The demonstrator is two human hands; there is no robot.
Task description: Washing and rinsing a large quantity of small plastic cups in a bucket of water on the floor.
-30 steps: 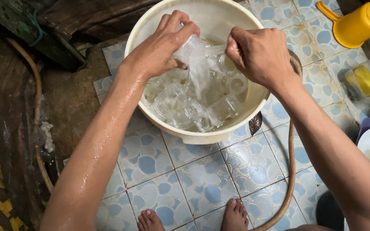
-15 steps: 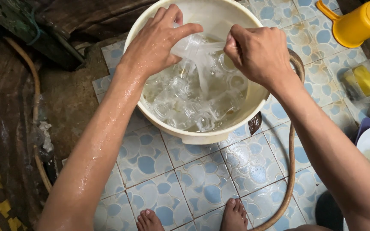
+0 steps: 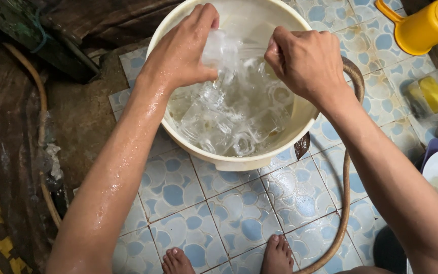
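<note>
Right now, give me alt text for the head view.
Both hands, left hand and right hand, hold a clear plastic bag over a cream basin of water and clear plastic, on blue tiles. A hose curves beside it.

I'm looking straight down at a cream plastic basin (image 3: 239,161) in the upper middle of the frame, full of water and clear plastic bags (image 3: 229,122). My left hand (image 3: 181,53) and right hand (image 3: 305,61) are both over it, each gripping an end of one clear bag (image 3: 224,50) just above the water. My left forearm glistens wet. A brown hose (image 3: 343,203) curves along the basin's right side down to the bottom edge. Blue-patterned floor tiles (image 3: 239,223) fill the lower centre, my bare toes (image 3: 178,261) at the bottom. A yellow jug (image 3: 424,25) sits upper right.
</note>
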